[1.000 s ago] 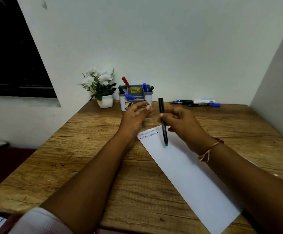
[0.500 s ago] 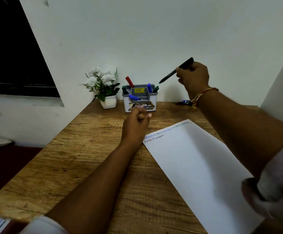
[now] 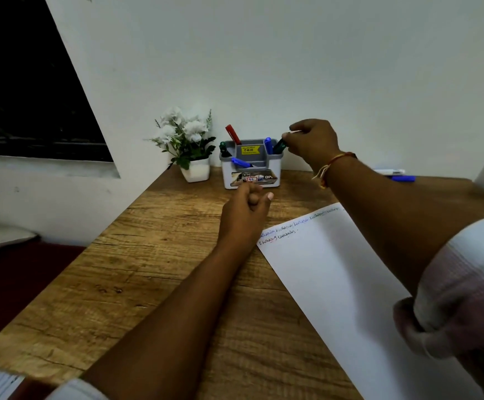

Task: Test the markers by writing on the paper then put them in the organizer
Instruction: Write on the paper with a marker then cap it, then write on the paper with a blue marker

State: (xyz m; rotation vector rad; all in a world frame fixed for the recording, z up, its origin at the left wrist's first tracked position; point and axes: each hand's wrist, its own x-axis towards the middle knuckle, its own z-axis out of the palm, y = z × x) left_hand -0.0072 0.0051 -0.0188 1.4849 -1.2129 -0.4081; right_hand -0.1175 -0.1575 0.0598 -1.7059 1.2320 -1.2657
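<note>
A dark marker point(image 3: 279, 146) is pinched at its upper end by the grip of the right hand point(image 3: 313, 142), thumb and fingers curled round it. Its lower part is sunk, tilted, in the back right compartment of the organizer point(image 3: 225, 173), directly below the grip. Just left of the grip a blue marker point(image 3: 268, 145) is stood in the same corner. Further left a red marker point(image 3: 233, 134) and a green marker point(image 3: 223, 148) are held upright, and another blue one point(image 3: 240, 162) is laid in the front tray. The left hand point(image 3: 243, 209) is rested on the worktop point(image 3: 154, 269) nearer the person than the grip, its fingers curled into a fist with nothing seen in it. The paper point(image 3: 336, 269), written on along its far edge, is laid below the right forearm. Loose markers point(image 3: 402, 178) are seen right of the grip, beyond the wrist.
</note>
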